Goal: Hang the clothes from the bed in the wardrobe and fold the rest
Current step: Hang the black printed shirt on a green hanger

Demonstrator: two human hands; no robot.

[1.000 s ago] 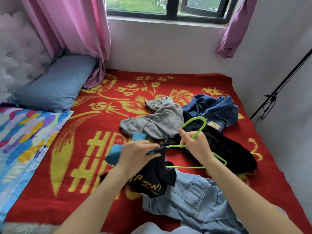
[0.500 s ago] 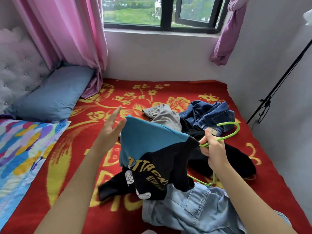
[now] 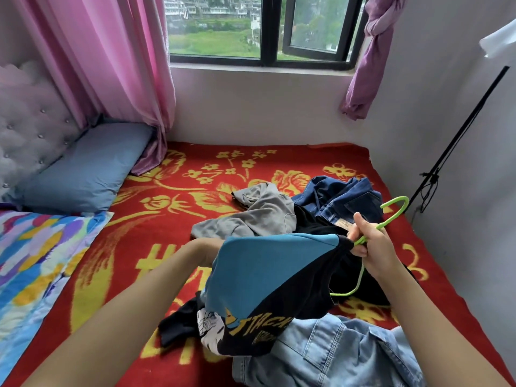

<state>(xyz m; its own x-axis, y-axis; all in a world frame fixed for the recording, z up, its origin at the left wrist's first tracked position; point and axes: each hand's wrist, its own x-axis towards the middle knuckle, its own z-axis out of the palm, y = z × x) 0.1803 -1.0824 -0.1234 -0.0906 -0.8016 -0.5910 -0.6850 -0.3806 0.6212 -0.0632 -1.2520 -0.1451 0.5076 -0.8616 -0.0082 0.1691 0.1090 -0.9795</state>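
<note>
Above the red bed (image 3: 167, 227), the person's right grip (image 3: 374, 247) is curled round the neck of a green hanger (image 3: 396, 209). A blue-and-black T-shirt (image 3: 265, 266) is bunched against it and raised over the other clothes. The left forearm (image 3: 156, 283) runs behind the shirt, hiding the left grip, so whether it holds anything cannot be told. A grey garment (image 3: 265, 213) and dark jeans (image 3: 343, 194) lie behind, and pale denim (image 3: 335, 356) lies beneath.

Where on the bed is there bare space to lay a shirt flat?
Bare red blanket lies between the blue pillow, patterned quilt and grey garment. The right side is crowded: dark jeans, light denim shirt.
</note>
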